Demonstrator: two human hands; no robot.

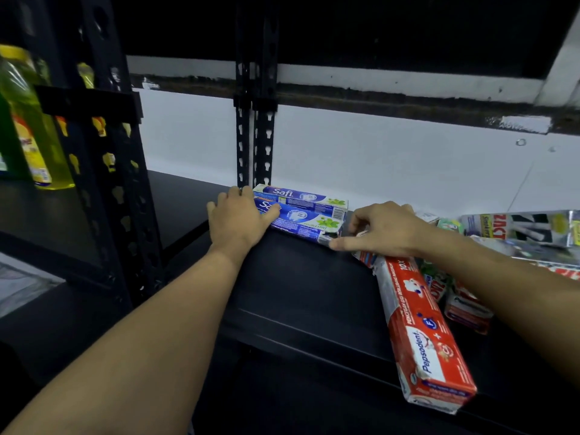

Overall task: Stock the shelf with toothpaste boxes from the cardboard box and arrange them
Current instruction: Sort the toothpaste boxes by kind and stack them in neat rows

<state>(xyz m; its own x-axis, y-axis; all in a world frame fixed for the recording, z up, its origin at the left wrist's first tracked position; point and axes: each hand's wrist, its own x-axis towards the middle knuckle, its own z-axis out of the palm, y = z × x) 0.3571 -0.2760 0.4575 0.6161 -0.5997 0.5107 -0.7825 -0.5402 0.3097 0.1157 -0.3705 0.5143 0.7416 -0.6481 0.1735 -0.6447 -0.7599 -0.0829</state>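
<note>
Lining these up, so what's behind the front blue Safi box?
A second Safi box lies right behind the front Safi box, parallel to it. The front one covers its near side; the left hand blocks the view just left of it.

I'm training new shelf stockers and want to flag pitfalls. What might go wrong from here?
1. The red box lies slantwise, its near end seemingly past the front edge of the shelf, beside the right arm; a nudge may drop it.
2. The left hand and right hand sit at opposite ends of the two blue boxes; squeezing hard may buckle them.
3. The loose pile under the right arm may get scattered.
</note>
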